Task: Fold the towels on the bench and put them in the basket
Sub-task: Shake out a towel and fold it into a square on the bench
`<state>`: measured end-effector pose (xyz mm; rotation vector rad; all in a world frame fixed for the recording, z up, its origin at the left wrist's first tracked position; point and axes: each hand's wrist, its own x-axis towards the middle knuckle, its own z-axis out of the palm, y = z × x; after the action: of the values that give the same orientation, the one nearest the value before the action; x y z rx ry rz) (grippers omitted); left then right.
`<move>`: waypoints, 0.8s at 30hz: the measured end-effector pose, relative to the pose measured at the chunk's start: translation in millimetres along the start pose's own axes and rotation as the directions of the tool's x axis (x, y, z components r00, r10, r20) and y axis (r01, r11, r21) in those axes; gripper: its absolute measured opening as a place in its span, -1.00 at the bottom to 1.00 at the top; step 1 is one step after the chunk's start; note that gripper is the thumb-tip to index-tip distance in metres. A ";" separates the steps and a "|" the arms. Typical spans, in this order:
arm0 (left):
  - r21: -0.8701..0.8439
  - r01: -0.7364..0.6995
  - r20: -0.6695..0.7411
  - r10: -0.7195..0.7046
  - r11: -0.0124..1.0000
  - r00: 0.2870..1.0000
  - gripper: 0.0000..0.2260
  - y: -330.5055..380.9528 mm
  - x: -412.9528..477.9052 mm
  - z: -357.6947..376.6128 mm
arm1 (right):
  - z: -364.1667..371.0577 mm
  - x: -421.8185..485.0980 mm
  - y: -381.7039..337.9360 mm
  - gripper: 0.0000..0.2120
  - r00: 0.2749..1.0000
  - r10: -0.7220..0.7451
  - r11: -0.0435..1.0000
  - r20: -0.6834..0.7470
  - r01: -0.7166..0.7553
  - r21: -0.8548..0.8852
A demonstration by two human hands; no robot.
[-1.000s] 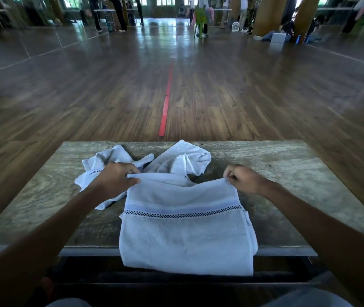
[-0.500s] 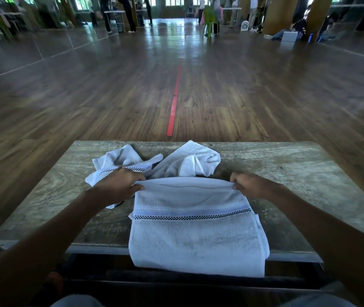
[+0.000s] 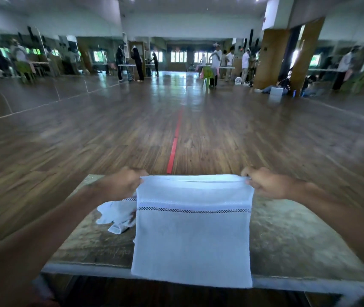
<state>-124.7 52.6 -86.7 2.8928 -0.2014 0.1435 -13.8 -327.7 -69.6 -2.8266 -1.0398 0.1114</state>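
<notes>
A white towel [image 3: 193, 235] with a thin black checked stripe hangs in the air in front of me, folded double, above the stone bench [image 3: 291, 240]. My left hand [image 3: 121, 185] pinches its top left corner. My right hand [image 3: 267, 182] pinches its top right corner. The towel's lower edge hangs past the bench's near edge. A second white towel [image 3: 115, 214] lies crumpled on the bench to the left, partly hidden behind the held towel. No basket is in view.
Beyond the bench stretches a dark wooden floor with a red tape line [image 3: 174, 145]. Far off, several people stand near tables [image 3: 215, 68], a green chair [image 3: 207, 73] and wooden pillars [image 3: 269, 56].
Both hands have lifted the folded towel off the bench and hold it up stretched between them. The camera has tilted up, showing more of the room.
</notes>
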 end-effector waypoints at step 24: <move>0.034 -0.090 -0.440 0.096 0.995 0.893 -0.84 59.8 -20.9 -161.8 | -170.9 -57.5 -37.9 -0.96 0.975 0.020 0.995 -0.220 0.003 0.102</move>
<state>-167.3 36.8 81.0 2.7685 -0.2538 0.8112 -62.5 -352.5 106.4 -2.6768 -0.9454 -0.1417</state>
